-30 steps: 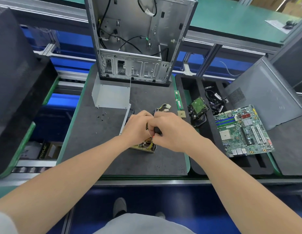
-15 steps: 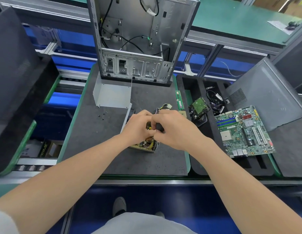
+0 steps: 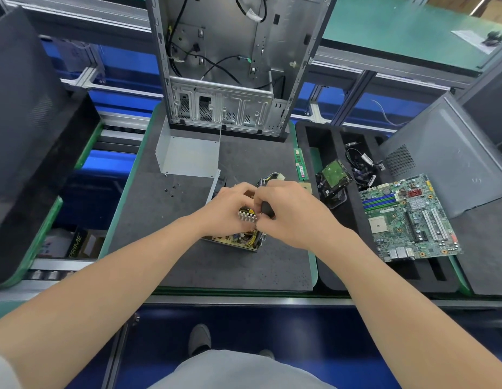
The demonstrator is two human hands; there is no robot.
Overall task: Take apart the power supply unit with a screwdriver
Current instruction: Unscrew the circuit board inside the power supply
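The opened power supply unit (image 3: 238, 238) lies on the black foam mat (image 3: 216, 265), its circuit board with yellow wires and a small heatsink showing under my hands. My right hand (image 3: 294, 211) grips the black handle of the screwdriver (image 3: 268, 210), which points down into the unit. Curled fingers of my left hand (image 3: 230, 204) rest on top of the unit's parts, right beside the screwdriver. The screwdriver's tip is hidden. The unit's grey metal cover (image 3: 188, 158) lies behind on the mat, with three loose screws (image 3: 171, 190) near it.
An empty computer case (image 3: 230, 66) stands at the back of the mat. Right of the mat, a black tray (image 3: 336, 265) holds a motherboard (image 3: 407, 217), a hard drive (image 3: 334, 172) and cables (image 3: 362, 161). A RAM stick (image 3: 300, 164) lies at the mat's right edge. Grey side panel (image 3: 446, 155) leans at right.
Both hands have stayed on the unit, shifting only slightly; a heatsink under the left hand shows more now.
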